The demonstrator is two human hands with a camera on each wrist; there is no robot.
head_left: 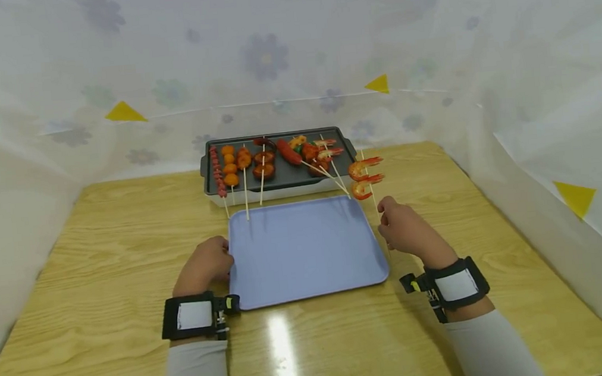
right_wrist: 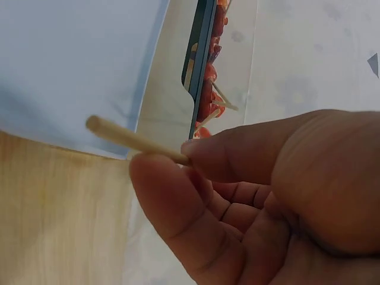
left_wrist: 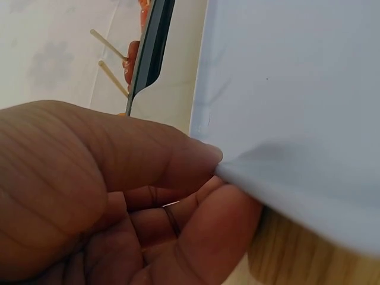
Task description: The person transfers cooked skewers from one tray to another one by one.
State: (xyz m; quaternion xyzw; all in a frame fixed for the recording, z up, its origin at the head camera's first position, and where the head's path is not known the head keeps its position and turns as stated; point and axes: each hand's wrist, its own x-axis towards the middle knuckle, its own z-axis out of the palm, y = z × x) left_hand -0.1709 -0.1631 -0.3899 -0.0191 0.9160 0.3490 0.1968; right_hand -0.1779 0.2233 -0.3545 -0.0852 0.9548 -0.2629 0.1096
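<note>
A pale blue rectangular tray [head_left: 307, 253] lies on the table in front of the grill. Its left rim is pinched between thumb and index finger of my left hand [head_left: 208, 262], as the left wrist view shows close up. My right hand [head_left: 409, 229], just right of the tray, grips a shrimp skewer [head_left: 367, 177] by its wooden stick. Two orange shrimp sit on the upper part of that stick, beside the grill's right end. In the right wrist view the stick's blunt end [right_wrist: 113, 132] pokes out past my thumb and index finger.
Behind the tray stands a dark grill plate [head_left: 295, 179] on a white base. It bears several skewers: red pieces [head_left: 217, 171], orange balls [head_left: 230, 167], a sausage [head_left: 288, 152] and more shrimp [head_left: 330, 154]. Some sticks overhang its front edge. A flowered white sheet [head_left: 289, 51] encloses the table.
</note>
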